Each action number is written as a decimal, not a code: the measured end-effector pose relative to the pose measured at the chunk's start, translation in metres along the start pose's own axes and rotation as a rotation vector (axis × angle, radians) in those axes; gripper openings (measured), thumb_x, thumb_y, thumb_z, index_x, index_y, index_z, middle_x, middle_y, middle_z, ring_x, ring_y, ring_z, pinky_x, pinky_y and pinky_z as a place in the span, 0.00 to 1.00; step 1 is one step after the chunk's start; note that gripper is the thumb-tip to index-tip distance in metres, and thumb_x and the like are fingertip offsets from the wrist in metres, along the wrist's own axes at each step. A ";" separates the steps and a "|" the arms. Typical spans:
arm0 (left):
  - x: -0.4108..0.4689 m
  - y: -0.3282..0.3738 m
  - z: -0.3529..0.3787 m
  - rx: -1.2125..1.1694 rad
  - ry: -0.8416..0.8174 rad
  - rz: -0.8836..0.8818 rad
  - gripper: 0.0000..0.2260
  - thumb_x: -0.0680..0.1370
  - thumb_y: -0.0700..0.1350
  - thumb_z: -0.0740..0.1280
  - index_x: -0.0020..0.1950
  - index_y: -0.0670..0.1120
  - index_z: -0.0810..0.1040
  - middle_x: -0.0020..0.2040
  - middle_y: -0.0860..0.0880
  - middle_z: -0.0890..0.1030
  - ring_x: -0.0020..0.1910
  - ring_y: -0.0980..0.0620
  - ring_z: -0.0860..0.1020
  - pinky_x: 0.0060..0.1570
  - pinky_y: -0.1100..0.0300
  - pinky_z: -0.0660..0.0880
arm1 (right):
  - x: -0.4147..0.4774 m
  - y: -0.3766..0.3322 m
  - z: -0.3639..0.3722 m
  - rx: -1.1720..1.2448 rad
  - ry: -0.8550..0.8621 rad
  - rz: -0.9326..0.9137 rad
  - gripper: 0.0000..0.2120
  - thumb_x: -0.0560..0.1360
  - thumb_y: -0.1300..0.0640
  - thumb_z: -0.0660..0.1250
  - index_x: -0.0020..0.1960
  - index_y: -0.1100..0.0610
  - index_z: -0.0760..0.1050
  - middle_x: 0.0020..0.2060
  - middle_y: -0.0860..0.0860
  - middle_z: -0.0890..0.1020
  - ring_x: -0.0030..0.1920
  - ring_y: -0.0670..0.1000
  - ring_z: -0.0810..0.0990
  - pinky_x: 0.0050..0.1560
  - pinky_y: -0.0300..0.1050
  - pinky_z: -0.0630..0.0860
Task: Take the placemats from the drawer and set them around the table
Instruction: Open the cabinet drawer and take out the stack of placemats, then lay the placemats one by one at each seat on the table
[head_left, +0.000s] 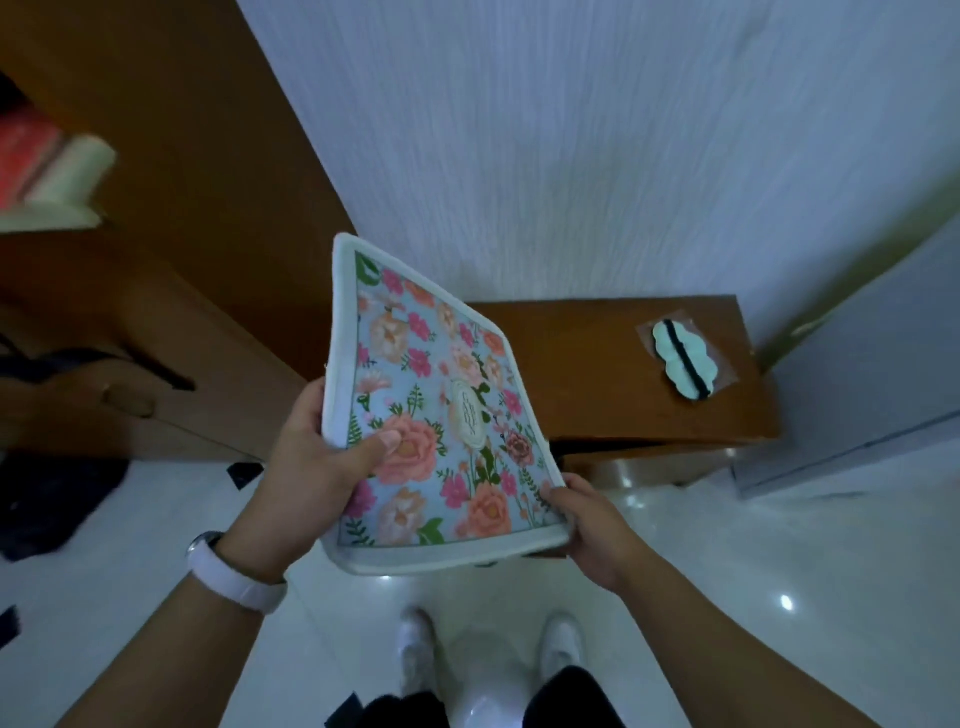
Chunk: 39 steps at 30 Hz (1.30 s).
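1. The left hand (311, 467) grips the floral placemat (431, 410) at its left edge. The thumb (382, 443) presses flat on the printed face over a large pink rose, and the fingers curl round behind the white border.
2. The right hand (589, 525) holds the near right corner of the same mat, pinching it with fingertips on top and the rest of the hand beneath.
3. The mat is held in the air between the two hands in front of the person's body. It tilts up and away, with its far corner highest and its near edge lowest. The edge looks thick, but I cannot tell whether it is one mat or several.
4. Its face shows pink and peach flowers on pale blue, with a cream oval label near the middle.
5. A white wristband (236, 579) sits on the left wrist.
6. Behind the mat stands a low wooden cabinet (597, 364) against the white wall, its left part hidden by the mat. A pale green padded item with a black strap (684, 366) lies on its top, well apart from both hands.
7. A wooden wardrobe (208, 208) rises at left, holding blurred folded cloth (47, 176).
8. White shoes (560, 644) stand on the glossy floor (727, 571) below.
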<state>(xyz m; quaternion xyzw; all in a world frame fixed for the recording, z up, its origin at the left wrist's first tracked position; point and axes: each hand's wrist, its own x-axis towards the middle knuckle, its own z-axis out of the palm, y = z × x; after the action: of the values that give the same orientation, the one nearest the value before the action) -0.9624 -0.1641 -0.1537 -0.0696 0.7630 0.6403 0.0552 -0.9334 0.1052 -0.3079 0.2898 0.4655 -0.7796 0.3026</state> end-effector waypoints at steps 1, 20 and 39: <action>-0.003 0.018 -0.002 0.000 -0.012 0.040 0.23 0.69 0.43 0.75 0.62 0.52 0.75 0.54 0.49 0.85 0.48 0.49 0.86 0.40 0.58 0.82 | -0.005 -0.014 0.007 0.034 -0.047 -0.002 0.15 0.75 0.58 0.70 0.60 0.61 0.73 0.53 0.59 0.84 0.51 0.59 0.84 0.46 0.56 0.82; -0.044 0.106 -0.116 0.083 0.055 0.303 0.22 0.71 0.48 0.75 0.62 0.62 0.75 0.56 0.54 0.84 0.49 0.46 0.85 0.44 0.55 0.83 | -0.087 -0.122 0.125 -0.399 0.011 -0.625 0.18 0.71 0.53 0.77 0.57 0.52 0.75 0.49 0.50 0.86 0.48 0.53 0.86 0.44 0.53 0.84; -0.090 0.077 -0.164 -0.068 0.206 0.228 0.22 0.74 0.38 0.73 0.61 0.59 0.74 0.53 0.53 0.85 0.50 0.50 0.85 0.42 0.58 0.82 | -0.123 -0.106 0.188 -0.551 0.041 -0.806 0.14 0.73 0.54 0.75 0.53 0.43 0.73 0.46 0.47 0.85 0.44 0.46 0.86 0.36 0.44 0.83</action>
<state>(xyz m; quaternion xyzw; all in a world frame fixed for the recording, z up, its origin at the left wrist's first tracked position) -0.8862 -0.3089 -0.0350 -0.0498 0.7453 0.6575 -0.0988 -0.9636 0.0015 -0.0842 0.0111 0.7354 -0.6767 0.0327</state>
